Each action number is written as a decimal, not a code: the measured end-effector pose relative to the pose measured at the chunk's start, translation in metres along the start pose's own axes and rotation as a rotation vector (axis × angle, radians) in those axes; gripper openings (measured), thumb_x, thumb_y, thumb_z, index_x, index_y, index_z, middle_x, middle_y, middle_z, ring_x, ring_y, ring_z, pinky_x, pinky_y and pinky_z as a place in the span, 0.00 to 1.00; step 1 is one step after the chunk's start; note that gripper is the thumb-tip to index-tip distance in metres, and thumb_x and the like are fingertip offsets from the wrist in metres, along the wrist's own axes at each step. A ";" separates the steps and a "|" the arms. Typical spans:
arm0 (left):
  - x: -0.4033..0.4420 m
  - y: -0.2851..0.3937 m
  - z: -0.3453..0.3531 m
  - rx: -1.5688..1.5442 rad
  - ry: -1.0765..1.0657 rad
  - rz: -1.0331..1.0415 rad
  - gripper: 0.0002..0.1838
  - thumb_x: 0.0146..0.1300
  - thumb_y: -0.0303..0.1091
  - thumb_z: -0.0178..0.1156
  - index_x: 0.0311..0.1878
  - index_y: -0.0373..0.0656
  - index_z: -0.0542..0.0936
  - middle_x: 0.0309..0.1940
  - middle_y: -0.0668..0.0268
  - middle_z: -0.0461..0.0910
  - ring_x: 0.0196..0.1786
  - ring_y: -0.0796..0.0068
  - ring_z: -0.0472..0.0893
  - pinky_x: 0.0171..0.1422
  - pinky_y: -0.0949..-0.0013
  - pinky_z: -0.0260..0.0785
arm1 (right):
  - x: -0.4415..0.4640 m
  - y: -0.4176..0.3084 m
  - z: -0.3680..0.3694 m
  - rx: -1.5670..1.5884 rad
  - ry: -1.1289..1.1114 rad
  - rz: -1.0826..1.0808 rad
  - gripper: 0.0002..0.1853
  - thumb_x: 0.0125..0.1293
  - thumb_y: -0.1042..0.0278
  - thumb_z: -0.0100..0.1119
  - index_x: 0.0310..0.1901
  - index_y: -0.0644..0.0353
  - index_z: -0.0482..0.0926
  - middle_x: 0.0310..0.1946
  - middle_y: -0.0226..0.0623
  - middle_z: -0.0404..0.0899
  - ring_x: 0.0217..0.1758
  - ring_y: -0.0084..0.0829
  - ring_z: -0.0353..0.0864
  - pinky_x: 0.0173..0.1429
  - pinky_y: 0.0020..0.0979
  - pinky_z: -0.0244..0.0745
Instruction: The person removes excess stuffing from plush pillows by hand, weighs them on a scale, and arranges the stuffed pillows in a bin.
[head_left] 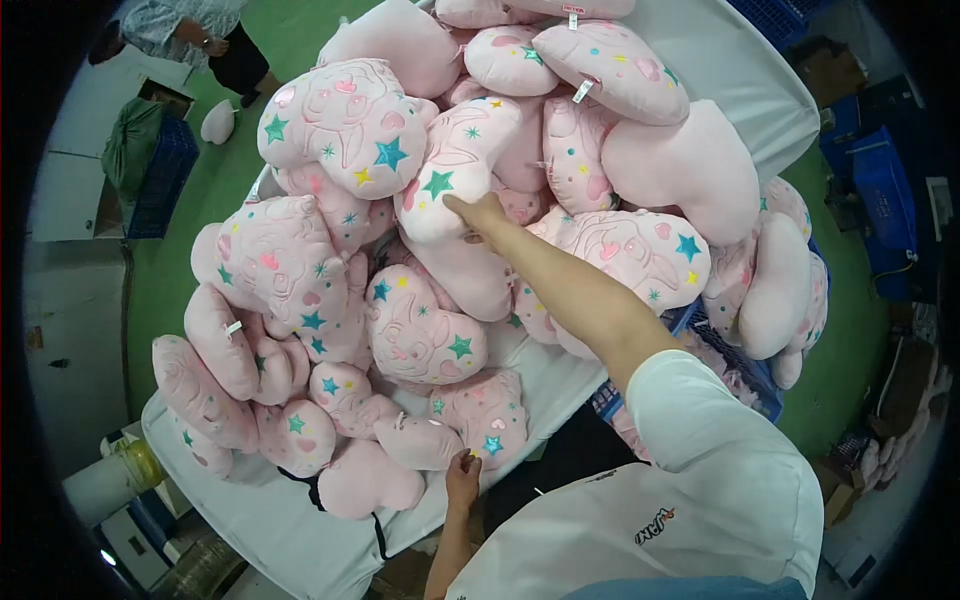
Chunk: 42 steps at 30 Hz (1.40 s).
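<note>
A large heap of pink plush cushions with embroidered faces and coloured stars covers a white-draped table (225, 520). My right hand (478, 215), at the end of the outstretched arm, grips the lower side of a pale pink cushion (455, 160) with a green star, in the upper middle of the heap. Near the front edge, my left hand (463, 478) has its fingers pinched together beside the end of a small plain pink cushion (418, 442) and a cushion with a blue star (480, 415). What the left fingertips pinch is too small to make out.
More cushions (775, 285) fill a blue crate (765, 385) at the right. Black straps (380, 537) hang by the front edge. A person (205, 40) stands at the upper left, near a loose cushion (218, 122) and a blue crate with a green sack (135, 145).
</note>
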<state>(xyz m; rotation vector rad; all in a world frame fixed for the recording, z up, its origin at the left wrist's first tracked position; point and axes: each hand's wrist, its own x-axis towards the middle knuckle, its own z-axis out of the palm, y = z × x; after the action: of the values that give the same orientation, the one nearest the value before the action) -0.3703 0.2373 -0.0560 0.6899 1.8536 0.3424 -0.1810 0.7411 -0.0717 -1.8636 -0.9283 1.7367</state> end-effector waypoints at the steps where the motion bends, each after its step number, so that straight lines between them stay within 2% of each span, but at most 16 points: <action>1: -0.008 -0.003 -0.001 0.009 0.008 -0.007 0.21 0.67 0.32 0.64 0.60 0.33 0.77 0.44 0.57 0.84 0.44 0.66 0.83 0.53 0.69 0.76 | 0.005 -0.001 0.008 0.052 0.020 0.019 0.36 0.64 0.53 0.64 0.64 0.75 0.69 0.56 0.52 0.77 0.49 0.39 0.83 0.50 0.32 0.80; 9: -0.011 -0.043 -0.004 -0.022 0.042 0.035 0.20 0.67 0.33 0.64 0.59 0.34 0.78 0.41 0.58 0.85 0.42 0.67 0.83 0.52 0.69 0.75 | -0.049 -0.028 -0.057 0.325 0.075 -0.005 0.25 0.64 0.65 0.59 0.56 0.79 0.76 0.47 0.51 0.82 0.43 0.39 0.83 0.45 0.30 0.80; 10: -0.008 -0.045 -0.002 -0.018 0.028 0.031 0.20 0.67 0.32 0.64 0.59 0.34 0.78 0.41 0.58 0.85 0.42 0.67 0.83 0.52 0.69 0.75 | -0.077 -0.030 -0.075 0.311 0.081 -0.063 0.24 0.63 0.66 0.58 0.55 0.80 0.77 0.46 0.51 0.83 0.43 0.39 0.83 0.44 0.29 0.80; 11: -0.005 -0.045 0.000 -0.014 0.016 0.029 0.20 0.67 0.32 0.64 0.59 0.34 0.78 0.40 0.59 0.85 0.41 0.67 0.83 0.51 0.69 0.75 | -0.101 -0.022 -0.089 0.269 0.124 -0.345 0.24 0.64 0.67 0.56 0.56 0.79 0.76 0.46 0.51 0.82 0.43 0.38 0.82 0.46 0.29 0.79; 13: 0.000 -0.046 0.001 -0.002 -0.008 0.023 0.20 0.66 0.32 0.64 0.59 0.34 0.78 0.40 0.59 0.85 0.41 0.67 0.83 0.51 0.69 0.75 | -0.157 -0.043 -0.122 0.263 0.082 -0.508 0.23 0.64 0.68 0.58 0.56 0.77 0.77 0.45 0.49 0.83 0.42 0.32 0.81 0.45 0.27 0.78; 16: 0.009 -0.028 0.001 -0.022 -0.017 0.045 0.21 0.66 0.33 0.64 0.59 0.34 0.78 0.39 0.59 0.85 0.41 0.68 0.83 0.51 0.69 0.75 | -0.207 -0.089 -0.149 0.160 0.080 -0.509 0.23 0.63 0.69 0.57 0.56 0.76 0.77 0.46 0.47 0.83 0.45 0.32 0.81 0.48 0.27 0.78; 20: 0.013 -0.013 0.003 -0.057 -0.022 0.059 0.21 0.66 0.33 0.64 0.59 0.34 0.78 0.39 0.59 0.85 0.40 0.68 0.83 0.50 0.70 0.75 | -0.204 -0.149 -0.168 -0.179 0.224 -0.882 0.22 0.62 0.70 0.55 0.56 0.71 0.78 0.45 0.43 0.83 0.45 0.32 0.80 0.51 0.30 0.77; 23: 0.015 -0.021 0.002 -0.129 0.003 0.057 0.21 0.66 0.33 0.64 0.60 0.33 0.78 0.39 0.59 0.85 0.40 0.68 0.83 0.50 0.70 0.75 | -0.165 -0.203 -0.153 -0.554 0.456 -1.031 0.21 0.60 0.60 0.59 0.50 0.66 0.79 0.40 0.48 0.85 0.39 0.43 0.83 0.46 0.38 0.77; 25: 0.017 -0.025 -0.002 -0.133 0.020 0.047 0.21 0.66 0.33 0.63 0.60 0.33 0.78 0.39 0.59 0.85 0.40 0.68 0.83 0.50 0.70 0.75 | -0.130 -0.234 -0.126 -0.760 0.591 -0.993 0.21 0.59 0.54 0.62 0.46 0.62 0.77 0.36 0.50 0.84 0.37 0.51 0.83 0.44 0.45 0.76; 26: 0.018 -0.028 -0.004 -0.142 0.034 0.040 0.21 0.66 0.33 0.63 0.60 0.33 0.78 0.39 0.59 0.85 0.41 0.68 0.83 0.51 0.70 0.75 | -0.092 -0.236 -0.111 -0.735 0.673 -1.110 0.19 0.60 0.54 0.62 0.45 0.60 0.75 0.31 0.49 0.84 0.33 0.54 0.83 0.41 0.49 0.75; 29: -0.003 -0.042 -0.009 -0.156 0.065 -0.024 0.21 0.66 0.33 0.63 0.60 0.33 0.78 0.39 0.60 0.85 0.41 0.69 0.83 0.51 0.70 0.75 | -0.020 -0.225 -0.063 -0.774 0.562 -0.985 0.23 0.61 0.55 0.62 0.53 0.58 0.75 0.41 0.49 0.85 0.43 0.52 0.84 0.48 0.49 0.77; 33: -0.024 -0.034 -0.016 -0.166 0.120 -0.068 0.22 0.67 0.35 0.64 0.60 0.32 0.78 0.40 0.60 0.84 0.41 0.70 0.81 0.52 0.71 0.73 | 0.033 -0.186 -0.020 -1.117 0.543 -1.005 0.27 0.63 0.58 0.61 0.63 0.57 0.74 0.53 0.46 0.82 0.55 0.50 0.81 0.58 0.48 0.76; 38: -0.029 -0.052 -0.015 -0.014 0.077 -0.138 0.22 0.67 0.34 0.63 0.61 0.33 0.77 0.41 0.58 0.85 0.43 0.67 0.83 0.52 0.70 0.74 | 0.053 -0.166 -0.026 -1.117 0.295 -0.892 0.33 0.63 0.58 0.62 0.70 0.55 0.70 0.63 0.42 0.76 0.63 0.47 0.76 0.64 0.48 0.73; 40: -0.026 -0.046 -0.014 0.023 0.067 -0.118 0.23 0.67 0.35 0.63 0.61 0.33 0.77 0.42 0.57 0.85 0.44 0.66 0.83 0.54 0.69 0.74 | 0.073 -0.134 -0.040 -0.863 0.284 -1.184 0.33 0.63 0.56 0.63 0.69 0.56 0.72 0.61 0.43 0.79 0.62 0.46 0.78 0.63 0.45 0.74; 41: -0.023 -0.044 -0.014 0.031 0.046 -0.125 0.23 0.67 0.35 0.63 0.61 0.33 0.77 0.42 0.57 0.85 0.44 0.66 0.83 0.54 0.69 0.74 | 0.071 -0.113 -0.056 -0.872 0.289 -1.161 0.33 0.63 0.56 0.63 0.69 0.56 0.72 0.61 0.43 0.79 0.62 0.46 0.78 0.63 0.45 0.74; 42: -0.018 -0.045 -0.011 -0.018 0.047 -0.092 0.22 0.68 0.35 0.63 0.61 0.33 0.77 0.42 0.57 0.85 0.44 0.66 0.83 0.54 0.69 0.74 | 0.038 -0.096 -0.073 -0.791 0.117 -1.044 0.32 0.64 0.54 0.64 0.68 0.57 0.73 0.60 0.44 0.80 0.61 0.46 0.79 0.63 0.44 0.74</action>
<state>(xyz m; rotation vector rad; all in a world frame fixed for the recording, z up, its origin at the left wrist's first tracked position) -0.3893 0.1922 -0.0626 0.5861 1.9181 0.3178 -0.1275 0.8442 -0.0215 -1.3158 -2.2091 0.6342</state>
